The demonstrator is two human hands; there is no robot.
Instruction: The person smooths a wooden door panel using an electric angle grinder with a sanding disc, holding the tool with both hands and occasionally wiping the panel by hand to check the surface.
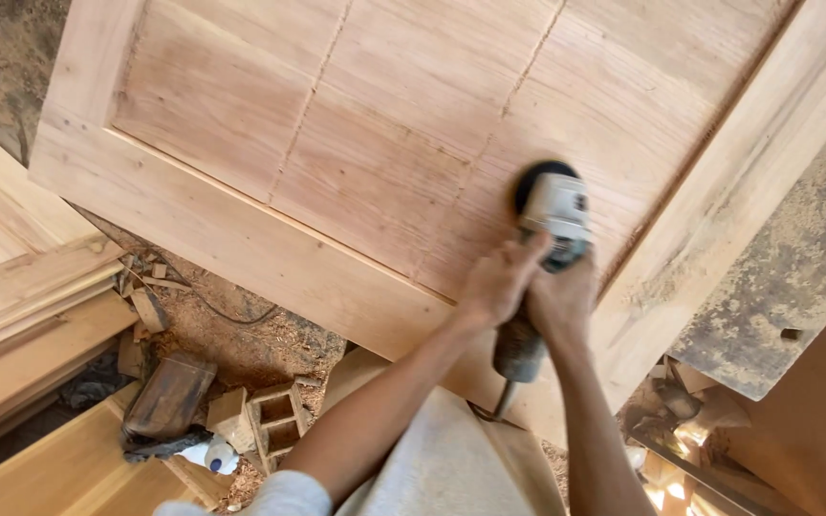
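A large unfinished wooden door (356, 162) lies flat, its recessed panels showing grooves. A grey and black power sander (552, 215) rests with its round pad on the panel surface near the door's right stile. My left hand (497, 282) wraps around the sander's body from the left. My right hand (561, 301) grips the tool's handle just behind the head. The dark rear grip and cord (516, 358) stick out below my hands toward me.
More pale door frames (21, 287) are stacked at the left. Wood scraps, a small wooden block frame (277, 420), a dark bag (169, 392) and sawdust cover the ground below the door. A dusty board (795, 287) lies at the right.
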